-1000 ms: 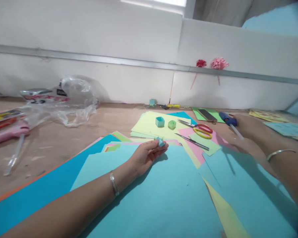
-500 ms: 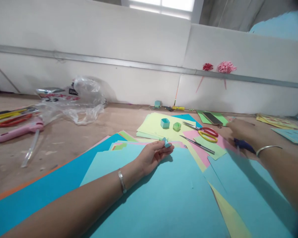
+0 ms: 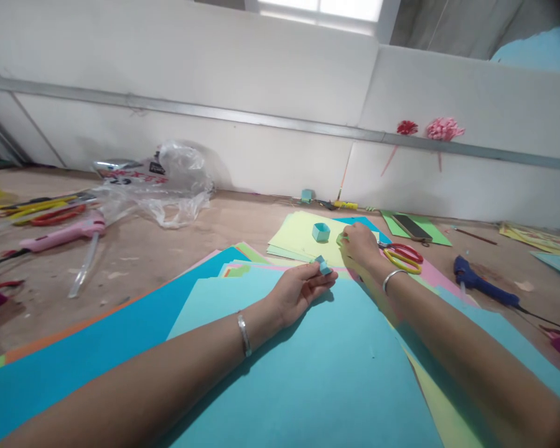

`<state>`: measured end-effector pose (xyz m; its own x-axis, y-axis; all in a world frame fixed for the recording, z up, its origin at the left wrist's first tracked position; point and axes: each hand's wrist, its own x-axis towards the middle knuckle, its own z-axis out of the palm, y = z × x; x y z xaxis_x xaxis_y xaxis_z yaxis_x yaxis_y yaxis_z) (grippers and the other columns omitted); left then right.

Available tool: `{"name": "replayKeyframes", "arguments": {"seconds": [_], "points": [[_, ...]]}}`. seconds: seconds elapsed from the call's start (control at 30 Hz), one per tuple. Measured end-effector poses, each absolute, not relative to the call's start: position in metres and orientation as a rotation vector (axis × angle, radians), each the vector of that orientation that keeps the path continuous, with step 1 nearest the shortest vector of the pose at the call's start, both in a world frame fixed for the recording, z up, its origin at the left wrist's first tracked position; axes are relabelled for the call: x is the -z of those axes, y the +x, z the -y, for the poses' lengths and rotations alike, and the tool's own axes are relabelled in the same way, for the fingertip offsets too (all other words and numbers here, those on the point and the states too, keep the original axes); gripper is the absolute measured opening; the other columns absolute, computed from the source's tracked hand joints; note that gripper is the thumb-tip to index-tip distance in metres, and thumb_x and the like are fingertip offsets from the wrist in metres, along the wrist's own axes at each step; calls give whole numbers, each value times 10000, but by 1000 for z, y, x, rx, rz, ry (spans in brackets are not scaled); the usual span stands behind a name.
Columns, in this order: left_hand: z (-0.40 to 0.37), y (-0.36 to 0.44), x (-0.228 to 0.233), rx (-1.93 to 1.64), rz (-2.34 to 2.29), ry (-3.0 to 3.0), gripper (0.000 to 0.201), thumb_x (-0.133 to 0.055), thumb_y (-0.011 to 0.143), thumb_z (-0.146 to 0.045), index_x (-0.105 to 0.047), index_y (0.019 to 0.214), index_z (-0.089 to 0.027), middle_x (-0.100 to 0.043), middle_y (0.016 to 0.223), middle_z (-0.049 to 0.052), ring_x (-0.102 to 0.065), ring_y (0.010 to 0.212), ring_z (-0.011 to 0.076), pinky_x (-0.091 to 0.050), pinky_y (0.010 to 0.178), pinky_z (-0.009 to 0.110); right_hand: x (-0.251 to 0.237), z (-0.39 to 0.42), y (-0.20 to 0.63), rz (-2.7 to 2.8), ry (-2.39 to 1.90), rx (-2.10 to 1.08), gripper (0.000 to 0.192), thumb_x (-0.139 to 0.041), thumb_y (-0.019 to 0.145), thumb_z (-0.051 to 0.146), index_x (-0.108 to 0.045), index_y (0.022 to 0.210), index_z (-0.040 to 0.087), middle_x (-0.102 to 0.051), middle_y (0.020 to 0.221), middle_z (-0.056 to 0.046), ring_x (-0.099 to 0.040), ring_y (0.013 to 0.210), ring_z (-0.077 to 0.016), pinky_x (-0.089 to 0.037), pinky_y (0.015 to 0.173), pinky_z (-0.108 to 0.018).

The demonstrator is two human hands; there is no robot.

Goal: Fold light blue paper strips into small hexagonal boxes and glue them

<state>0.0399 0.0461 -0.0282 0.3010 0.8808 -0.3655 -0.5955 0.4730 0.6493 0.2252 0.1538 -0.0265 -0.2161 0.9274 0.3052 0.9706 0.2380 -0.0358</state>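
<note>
My left hand (image 3: 296, 295) hovers over a large light-blue paper sheet (image 3: 298, 373) and pinches a small folded light-blue paper piece (image 3: 323, 265) between thumb and fingers. Farther right, my right hand (image 3: 361, 246) has its fingers closed on a small green paper box (image 3: 340, 238), mostly hidden behind them. An open-topped light-blue paper box (image 3: 321, 233) rests on the pale yellow sheets (image 3: 292, 235) between and beyond the hands. Scissors with red and yellow handles (image 3: 404, 257) lie beside my right wrist, their blades partly covered.
A blue glue gun (image 3: 483, 283) lies at right, a pink one (image 3: 65, 233) at left near cutting tools (image 3: 51, 208). Behind are a crumpled plastic bag (image 3: 168, 183) and a phone (image 3: 411, 228) on green paper. Paper flowers (image 3: 443, 129) hang along the white wall.
My right hand has moved left from beside the blue glue gun to the green paper box. My left hand keeps the blue piece. The view has shifted slightly left.
</note>
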Motion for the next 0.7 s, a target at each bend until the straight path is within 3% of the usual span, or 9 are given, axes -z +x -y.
{"name": "replayKeyframes", "arguments": {"seconds": [0.07,0.13,0.17,0.23,0.3,0.37,0.5,0.7], "points": [[-46,40,28,-1023,-757,449,123,-573,900,-111,-639,796,-98,-716,810,108,-706,751,158,-562,842,292,25,-156,230,2199,-1853,255,354,-581,949,360,-563,1252,179,-596,1247,-86,-622,1039,-210,-543,877,-430],[-44,41,27,-1039,-759,459,129,-573,893,-99,-634,779,-99,-714,789,97,-702,732,149,-560,808,272,22,-154,234,2177,-1873,254,313,-583,946,351,-597,1201,170,-613,1214,-92,-626,1018,-208,-544,864,-412],[-43,41,26,-1044,-763,462,141,-568,891,-92,-631,765,-99,-713,776,93,-699,723,144,-557,791,263,20,-151,234,2173,-1858,245,266,-586,941,339,-627,1138,164,-630,1174,-90,-629,996,-203,-542,853,-397],[-41,42,24,-1016,-782,469,179,-553,886,-78,-617,719,-98,-703,724,92,-688,686,137,-545,740,244,14,-141,233,2146,-1792,235,140,-614,878,246,-684,815,142,-673,1002,-118,-632,948,-228,-522,823,-365],[-41,43,25,-988,-770,490,198,-544,882,-75,-606,696,-103,-701,706,89,-681,675,133,-529,703,233,9,-129,230,2104,-1693,228,156,-610,822,201,-651,676,164,-682,987,-128,-616,1011,-269,-495,864,-396],[-44,44,27,-991,-747,493,208,-534,881,-76,-596,686,-109,-704,713,89,-687,703,135,-524,719,236,4,-112,227,2053,-1599,204,132,-627,777,220,-636,651,182,-689,1002,-129,-613,1038,-286,-496,864,-414],[-49,45,33,-1032,-746,473,209,-491,854,-21,-584,690,-110,-699,708,96,-694,717,148,-525,783,277,1,-67,220,1827,-1327,-95,160,-693,695,366,-652,622,230,-709,999,-83,-657,875,-267,-525,653,-373],[-46,44,32,-1058,-719,463,165,-524,816,-34,-587,693,-124,-675,673,74,-673,674,144,-522,834,306,18,-22,206,1544,-1188,-541,126,-751,671,345,-707,665,227,-684,1079,-92,-657,980,-272,-552,687,-340]]}}
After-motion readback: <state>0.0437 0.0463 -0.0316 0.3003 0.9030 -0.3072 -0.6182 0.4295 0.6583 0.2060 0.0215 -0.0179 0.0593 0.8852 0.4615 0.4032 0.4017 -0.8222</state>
